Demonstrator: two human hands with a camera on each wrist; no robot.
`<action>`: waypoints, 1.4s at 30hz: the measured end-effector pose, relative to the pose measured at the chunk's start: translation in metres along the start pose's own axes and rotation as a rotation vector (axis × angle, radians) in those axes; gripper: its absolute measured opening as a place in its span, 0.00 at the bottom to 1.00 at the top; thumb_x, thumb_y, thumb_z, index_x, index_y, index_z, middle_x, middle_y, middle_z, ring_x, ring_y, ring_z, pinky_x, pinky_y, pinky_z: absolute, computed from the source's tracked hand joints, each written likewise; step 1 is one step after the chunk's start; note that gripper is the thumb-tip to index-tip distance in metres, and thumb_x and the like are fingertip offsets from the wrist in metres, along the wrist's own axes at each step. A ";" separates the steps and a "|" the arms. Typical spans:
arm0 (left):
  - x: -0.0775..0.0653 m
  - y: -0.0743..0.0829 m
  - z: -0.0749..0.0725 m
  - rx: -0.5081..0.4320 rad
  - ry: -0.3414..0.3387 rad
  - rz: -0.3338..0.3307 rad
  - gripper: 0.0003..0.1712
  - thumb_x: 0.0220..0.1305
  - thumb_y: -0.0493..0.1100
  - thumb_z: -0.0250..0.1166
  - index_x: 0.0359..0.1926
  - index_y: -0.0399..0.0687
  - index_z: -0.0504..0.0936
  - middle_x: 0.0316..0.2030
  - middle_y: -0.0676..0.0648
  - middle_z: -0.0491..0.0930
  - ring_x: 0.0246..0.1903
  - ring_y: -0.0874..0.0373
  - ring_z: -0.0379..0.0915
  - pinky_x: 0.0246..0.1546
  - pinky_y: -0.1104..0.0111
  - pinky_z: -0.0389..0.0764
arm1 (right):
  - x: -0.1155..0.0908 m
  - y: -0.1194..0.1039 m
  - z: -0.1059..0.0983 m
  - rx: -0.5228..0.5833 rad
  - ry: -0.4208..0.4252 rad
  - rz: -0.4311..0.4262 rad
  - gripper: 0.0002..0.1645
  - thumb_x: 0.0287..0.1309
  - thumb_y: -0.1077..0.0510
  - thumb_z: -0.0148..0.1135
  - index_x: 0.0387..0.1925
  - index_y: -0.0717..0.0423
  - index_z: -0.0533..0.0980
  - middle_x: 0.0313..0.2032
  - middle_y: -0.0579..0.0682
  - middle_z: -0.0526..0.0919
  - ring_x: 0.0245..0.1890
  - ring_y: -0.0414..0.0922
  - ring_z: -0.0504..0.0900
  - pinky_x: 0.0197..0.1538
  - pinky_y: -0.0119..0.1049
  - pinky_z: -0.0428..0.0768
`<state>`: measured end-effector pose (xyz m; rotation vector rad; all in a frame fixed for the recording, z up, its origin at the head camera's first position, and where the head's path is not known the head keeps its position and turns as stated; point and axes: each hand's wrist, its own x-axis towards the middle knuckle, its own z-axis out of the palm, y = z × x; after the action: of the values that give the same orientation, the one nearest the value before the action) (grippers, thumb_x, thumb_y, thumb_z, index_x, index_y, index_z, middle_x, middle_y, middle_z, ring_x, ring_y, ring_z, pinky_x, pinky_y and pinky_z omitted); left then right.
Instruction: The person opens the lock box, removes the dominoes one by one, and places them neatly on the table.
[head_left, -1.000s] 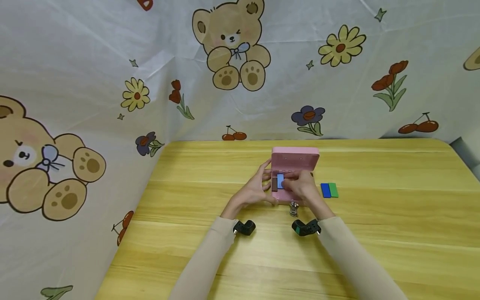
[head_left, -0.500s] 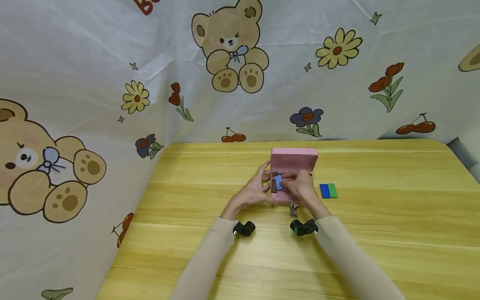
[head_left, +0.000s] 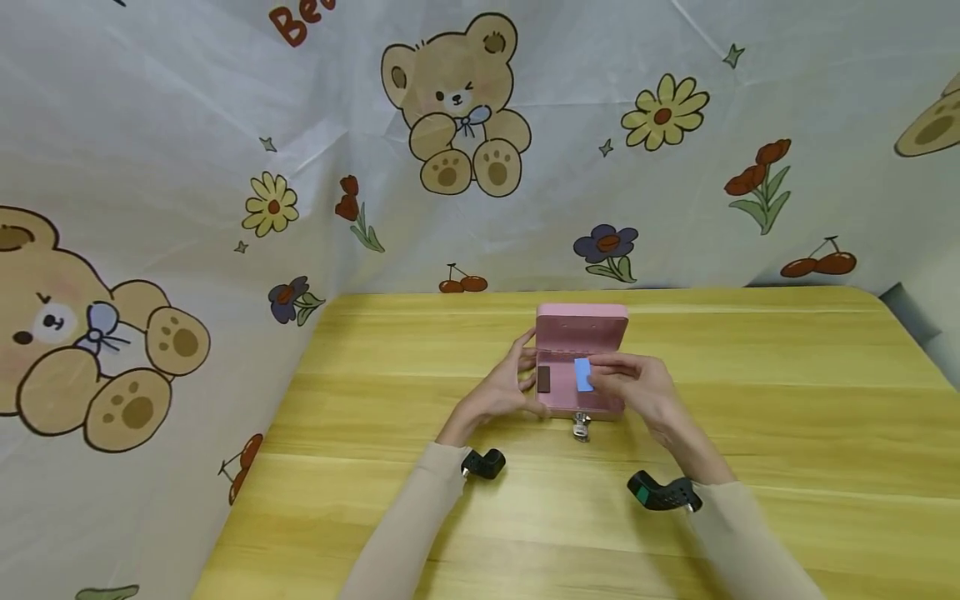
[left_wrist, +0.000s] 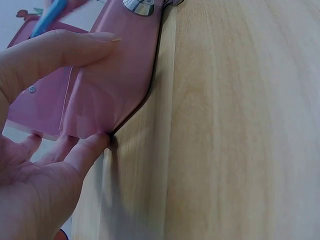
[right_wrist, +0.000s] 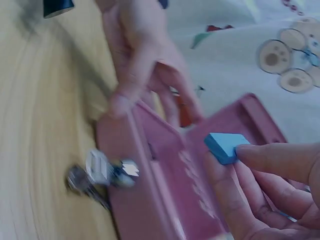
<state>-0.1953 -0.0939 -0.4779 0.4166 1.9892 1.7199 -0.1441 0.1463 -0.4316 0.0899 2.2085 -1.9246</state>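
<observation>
My right hand (head_left: 647, 389) pinches a light blue block (head_left: 583, 375) between thumb and fingers, over the inside of a pink metal box (head_left: 582, 335) in the head view. The box's lid stands up. In the right wrist view the blue block (right_wrist: 225, 146) shows tilted at the fingertips. My left hand (head_left: 497, 390) grips the box's left side; its thumb (left_wrist: 65, 50) lies along the front wall in the left wrist view, other fingers at the side. A dark brown block (head_left: 543, 379) lies inside, against the left wall.
Keys (head_left: 581, 427) hang from the lock on the box's front. The box rests on a wood-grain table (head_left: 420, 333). Behind the table hangs a white cloth (head_left: 555, 242) printed with bears and flowers.
My right hand has lifted the light blue block from beside the brown one and moved right with it. The dark blue and green blocks right of the box are now hidden behind that hand.
</observation>
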 end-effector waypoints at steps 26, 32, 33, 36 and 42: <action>0.000 -0.001 0.001 0.002 -0.010 0.008 0.83 0.37 0.16 0.78 0.85 0.63 0.40 0.75 0.41 0.58 0.75 0.44 0.57 0.76 0.62 0.66 | 0.000 0.030 -0.105 -0.451 0.065 0.207 0.23 0.71 0.65 0.62 0.59 0.80 0.75 0.51 0.71 0.84 0.37 0.37 0.83 0.37 0.25 0.82; 0.000 -0.001 0.000 0.001 -0.007 0.018 0.84 0.36 0.16 0.78 0.85 0.63 0.40 0.75 0.41 0.59 0.74 0.45 0.58 0.76 0.63 0.67 | 0.001 0.028 -0.100 -0.459 0.051 0.209 0.23 0.72 0.64 0.62 0.59 0.80 0.75 0.56 0.75 0.78 0.42 0.45 0.83 0.37 0.23 0.84; 0.000 -0.001 -0.001 0.001 -0.008 0.018 0.84 0.36 0.16 0.78 0.85 0.63 0.40 0.75 0.42 0.59 0.74 0.45 0.58 0.76 0.63 0.67 | 0.001 0.028 -0.099 -0.464 0.051 0.212 0.23 0.72 0.64 0.62 0.59 0.80 0.75 0.56 0.76 0.77 0.43 0.47 0.83 0.37 0.23 0.83; 0.000 0.000 -0.001 -0.001 -0.007 0.018 0.84 0.36 0.16 0.78 0.85 0.63 0.40 0.75 0.41 0.59 0.74 0.44 0.57 0.76 0.61 0.66 | 0.002 0.027 -0.097 -0.475 0.053 0.214 0.23 0.72 0.64 0.62 0.59 0.80 0.75 0.56 0.76 0.77 0.44 0.49 0.82 0.37 0.24 0.83; -0.001 0.000 0.000 -0.006 -0.015 0.016 0.83 0.38 0.16 0.77 0.85 0.62 0.39 0.76 0.39 0.57 0.75 0.43 0.56 0.76 0.63 0.66 | 0.001 0.028 -0.095 -0.496 0.064 0.214 0.25 0.72 0.60 0.62 0.59 0.79 0.75 0.55 0.75 0.79 0.43 0.48 0.83 0.42 0.31 0.84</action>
<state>-0.1949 -0.0944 -0.4778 0.4429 1.9746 1.7268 -0.1515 0.2440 -0.4470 0.2972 2.5277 -1.2419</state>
